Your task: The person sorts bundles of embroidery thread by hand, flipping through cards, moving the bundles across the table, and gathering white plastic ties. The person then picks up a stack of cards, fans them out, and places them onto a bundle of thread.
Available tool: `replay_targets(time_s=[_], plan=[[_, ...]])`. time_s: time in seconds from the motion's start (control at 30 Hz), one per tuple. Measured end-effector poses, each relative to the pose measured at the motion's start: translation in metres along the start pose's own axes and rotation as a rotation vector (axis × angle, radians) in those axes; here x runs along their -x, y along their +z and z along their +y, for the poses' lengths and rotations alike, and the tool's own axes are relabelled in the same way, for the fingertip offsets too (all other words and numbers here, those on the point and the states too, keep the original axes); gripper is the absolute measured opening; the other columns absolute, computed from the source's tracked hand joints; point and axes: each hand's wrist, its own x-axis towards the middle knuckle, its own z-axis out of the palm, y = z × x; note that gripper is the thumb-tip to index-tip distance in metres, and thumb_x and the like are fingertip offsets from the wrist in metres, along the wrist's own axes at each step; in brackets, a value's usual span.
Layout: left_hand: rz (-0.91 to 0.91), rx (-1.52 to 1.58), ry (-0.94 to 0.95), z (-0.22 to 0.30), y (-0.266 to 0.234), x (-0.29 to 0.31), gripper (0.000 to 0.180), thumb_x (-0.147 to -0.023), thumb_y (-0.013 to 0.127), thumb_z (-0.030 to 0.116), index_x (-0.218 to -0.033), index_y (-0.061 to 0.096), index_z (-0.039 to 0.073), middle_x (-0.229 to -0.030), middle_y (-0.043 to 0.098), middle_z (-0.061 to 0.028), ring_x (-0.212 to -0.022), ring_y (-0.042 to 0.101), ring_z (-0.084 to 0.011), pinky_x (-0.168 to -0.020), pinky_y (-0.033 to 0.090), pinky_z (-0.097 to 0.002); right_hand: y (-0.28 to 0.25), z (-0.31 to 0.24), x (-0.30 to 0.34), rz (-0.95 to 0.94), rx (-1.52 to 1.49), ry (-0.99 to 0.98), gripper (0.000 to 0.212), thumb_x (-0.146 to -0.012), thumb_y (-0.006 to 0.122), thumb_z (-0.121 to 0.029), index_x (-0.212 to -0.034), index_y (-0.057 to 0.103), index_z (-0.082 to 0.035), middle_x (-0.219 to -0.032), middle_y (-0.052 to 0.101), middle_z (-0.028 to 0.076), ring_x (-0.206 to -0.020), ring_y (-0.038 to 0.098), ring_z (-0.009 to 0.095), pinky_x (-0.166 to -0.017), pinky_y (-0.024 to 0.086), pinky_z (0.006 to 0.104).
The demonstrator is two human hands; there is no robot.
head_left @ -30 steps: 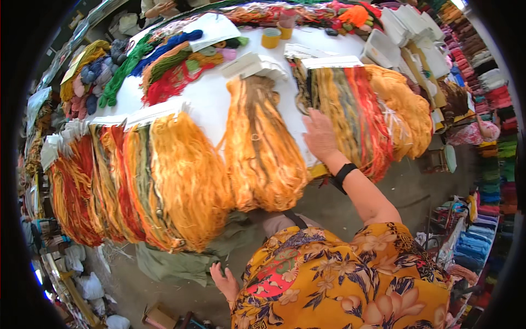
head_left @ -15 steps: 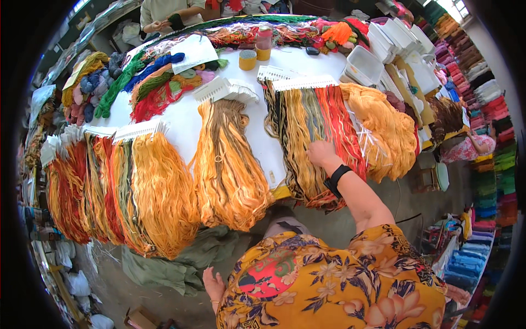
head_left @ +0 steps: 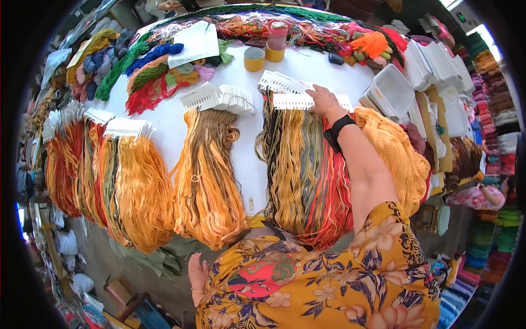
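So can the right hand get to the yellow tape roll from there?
Probably yes. The right hand rests on the white cards, and the yellow tape roll stands just beyond on bare white table, with nothing between them.

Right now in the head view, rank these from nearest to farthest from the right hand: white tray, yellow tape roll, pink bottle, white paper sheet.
From the right hand:
1. White tray, to its right.
2. Yellow tape roll, up and left.
3. Pink bottle, above; nearly level with the roll.
4. White paper sheet, far left.

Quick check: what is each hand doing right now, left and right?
Left hand: hangs low beside the table, open, holding nothing.
Right hand: rests on the white thread cards above the yarn bundle; grip cannot be told.
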Motion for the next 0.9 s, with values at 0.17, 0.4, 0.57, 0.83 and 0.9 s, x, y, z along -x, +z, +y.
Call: replay_targets(time_s=[0.17, 0.4, 0.57, 0.83, 0.9], plan=[[-0.004, -0.045, -0.041, 0.016, 0.004, -0.005, 0.032, -0.086, 0.056, 0.015, -0.116, 0.054, 0.003, -0.12, 0.055, -0.0187, -0.114, 0.049, -0.0371, -0.098, 0.039, -0.0441, -0.001, 0.014, -0.035, -0.213, 0.027, -0.045, 0.087, -0.062, 0.078, -0.042, -0.137, 0.04, -0.019, -0.142, 0.037, 0.013, -0.129, 0.037, 0.032, -0.103, 0.034, 0.046], [-0.029, -0.095, -0.054, 0.037, 0.007, -0.003, 0.032, -0.085, 0.058, 0.013, -0.115, 0.055, 0.004, -0.12, 0.055, -0.0178, -0.114, 0.049, -0.0364, -0.098, 0.04, -0.0427, 0.015, 0.011, 0.011, 0.183, -0.06, -0.153, 0.07, -0.066, 0.077, -0.03, -0.126, 0.046, -0.011, -0.125, 0.05, 0.013, -0.123, 0.042, 0.03, -0.097, 0.038, 0.0466], [-0.052, -0.095, -0.088, 0.028, 0.016, 0.012, 0.033, -0.084, 0.059, 0.011, -0.115, 0.054, 0.004, -0.119, 0.055, -0.0175, -0.114, 0.049, -0.0362, -0.097, 0.04, -0.0424, 0.025, -0.005, 0.067, 0.591, -0.166, -0.265, 0.015, -0.075, 0.058, -0.007, -0.09, 0.055, -0.008, -0.086, 0.056, 0.009, -0.087, 0.057, 0.028, -0.076, 0.044, 0.04], [-0.031, -0.084, -0.073, 0.036, 0.018, 0.011, 0.033, -0.082, 0.059, 0.01, -0.114, 0.054, 0.003, -0.118, 0.055, -0.0183, -0.113, 0.049, -0.037, -0.096, 0.04, -0.0424, 0.005, 0.015, 0.019, 0.387, -0.037, -0.348, 0.019, -0.076, 0.063, -0.015, -0.091, 0.062, -0.004, -0.122, 0.054, 0.015, -0.112, 0.051, 0.03, -0.091, 0.043, 0.0423], [-0.027, -0.046, -0.094, 0.035, 0.019, 0.011, 0.033, -0.082, 0.059, 0.01, -0.113, 0.055, 0.002, -0.117, 0.056, -0.0191, -0.112, 0.049, -0.0378, -0.096, 0.04, -0.0428, 0.019, 0.026, -0.004, 0.285, -0.008, -0.33, 0.021, -0.075, 0.065, -0.017, -0.092, 0.063, -0.004, -0.122, 0.054, 0.015, -0.113, 0.05, 0.03, -0.091, 0.043, 0.0424]])
